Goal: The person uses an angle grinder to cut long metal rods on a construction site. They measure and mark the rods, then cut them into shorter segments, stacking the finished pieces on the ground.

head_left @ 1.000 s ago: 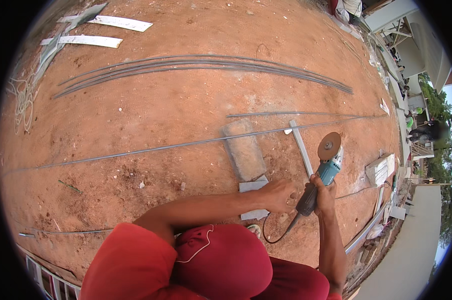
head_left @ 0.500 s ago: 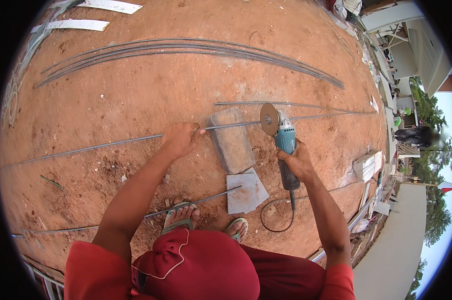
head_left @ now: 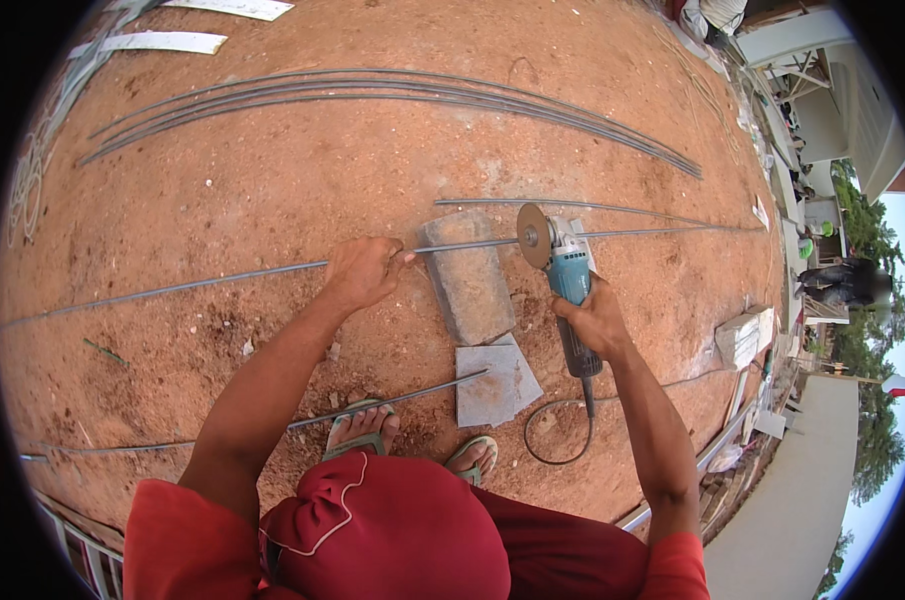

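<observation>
Unmoved hands (head_left: 367,270): one grinder (head_left: 570,290), one rod (head_left: 212,281)

no packages, labels, signs or screens to be seen on this site

red short sleeves (head_left: 187,540) | red cap (head_left: 392,530) | green flip-flops (head_left: 357,432)

Open red dirt ground (head_left: 272,200) lies free left of the grey concrete block (head_left: 469,287); the bundle of long steel bars (head_left: 392,95) probably blocks passage farther up.
</observation>
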`<state>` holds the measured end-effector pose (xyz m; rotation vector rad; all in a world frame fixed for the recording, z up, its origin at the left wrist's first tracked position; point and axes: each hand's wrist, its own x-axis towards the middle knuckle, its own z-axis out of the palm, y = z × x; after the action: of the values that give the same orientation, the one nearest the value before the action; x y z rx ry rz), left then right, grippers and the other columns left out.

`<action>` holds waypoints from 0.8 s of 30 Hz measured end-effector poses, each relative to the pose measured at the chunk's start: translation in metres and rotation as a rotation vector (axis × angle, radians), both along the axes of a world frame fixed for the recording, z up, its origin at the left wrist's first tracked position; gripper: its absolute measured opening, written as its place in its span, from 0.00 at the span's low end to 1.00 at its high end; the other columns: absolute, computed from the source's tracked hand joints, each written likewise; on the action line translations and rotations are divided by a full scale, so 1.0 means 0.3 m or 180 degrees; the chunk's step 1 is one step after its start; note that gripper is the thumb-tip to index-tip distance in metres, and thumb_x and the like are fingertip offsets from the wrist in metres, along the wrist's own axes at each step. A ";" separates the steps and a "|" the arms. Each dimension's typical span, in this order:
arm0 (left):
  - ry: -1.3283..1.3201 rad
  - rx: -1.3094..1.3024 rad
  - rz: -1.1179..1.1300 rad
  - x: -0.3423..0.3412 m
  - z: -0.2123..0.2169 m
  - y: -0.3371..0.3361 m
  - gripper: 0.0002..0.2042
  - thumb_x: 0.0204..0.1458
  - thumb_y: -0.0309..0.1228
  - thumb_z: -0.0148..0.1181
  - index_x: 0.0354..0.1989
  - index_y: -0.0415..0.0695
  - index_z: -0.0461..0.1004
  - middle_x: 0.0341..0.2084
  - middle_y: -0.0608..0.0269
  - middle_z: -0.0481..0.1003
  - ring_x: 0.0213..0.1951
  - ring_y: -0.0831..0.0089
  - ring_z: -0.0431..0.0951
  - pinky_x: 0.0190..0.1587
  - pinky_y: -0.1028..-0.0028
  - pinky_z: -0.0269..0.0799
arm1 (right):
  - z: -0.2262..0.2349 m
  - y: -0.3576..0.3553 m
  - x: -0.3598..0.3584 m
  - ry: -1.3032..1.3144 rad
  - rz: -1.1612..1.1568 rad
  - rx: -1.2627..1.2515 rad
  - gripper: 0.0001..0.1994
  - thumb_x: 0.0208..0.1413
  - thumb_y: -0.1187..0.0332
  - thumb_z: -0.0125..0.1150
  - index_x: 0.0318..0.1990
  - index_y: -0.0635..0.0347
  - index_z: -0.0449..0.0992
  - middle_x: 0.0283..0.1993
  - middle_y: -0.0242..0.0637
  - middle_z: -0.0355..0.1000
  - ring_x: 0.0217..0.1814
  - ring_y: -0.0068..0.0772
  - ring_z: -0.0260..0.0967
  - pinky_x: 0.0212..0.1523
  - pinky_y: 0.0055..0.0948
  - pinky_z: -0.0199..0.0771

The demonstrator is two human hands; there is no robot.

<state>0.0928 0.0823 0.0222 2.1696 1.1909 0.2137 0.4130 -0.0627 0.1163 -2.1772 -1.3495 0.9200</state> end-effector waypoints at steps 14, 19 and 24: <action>-0.0128 -0.0006 0.0012 -0.005 -0.013 -0.002 0.16 0.63 0.44 0.58 0.35 0.43 0.82 0.20 0.48 0.76 0.29 0.48 0.80 0.34 0.53 0.73 | -0.006 0.013 0.001 -0.0138 0.0030 -0.0082 0.13 0.49 0.70 0.67 0.41 0.66 0.75 0.30 0.33 0.74 0.32 0.26 0.72 0.36 0.31 0.75; -0.0175 0.0065 0.0039 -0.006 -0.017 -0.003 0.15 0.62 0.42 0.59 0.34 0.43 0.81 0.21 0.48 0.77 0.28 0.48 0.80 0.34 0.53 0.73 | 0.003 0.014 -0.006 -0.0104 -0.0056 -0.0269 0.13 0.49 0.70 0.67 0.41 0.66 0.75 0.30 0.33 0.73 0.32 0.26 0.71 0.36 0.31 0.74; -0.0161 0.0021 0.0019 -0.005 -0.014 -0.002 0.15 0.62 0.42 0.59 0.33 0.42 0.81 0.21 0.47 0.77 0.29 0.48 0.80 0.34 0.53 0.73 | 0.003 0.017 0.000 -0.0015 -0.0064 -0.0289 0.19 0.48 0.66 0.69 0.43 0.71 0.76 0.33 0.42 0.77 0.35 0.34 0.75 0.40 0.35 0.76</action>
<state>0.0913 0.0818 0.0179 2.1540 1.1700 0.2738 0.4132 -0.0577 0.1173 -2.2574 -1.3095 0.9869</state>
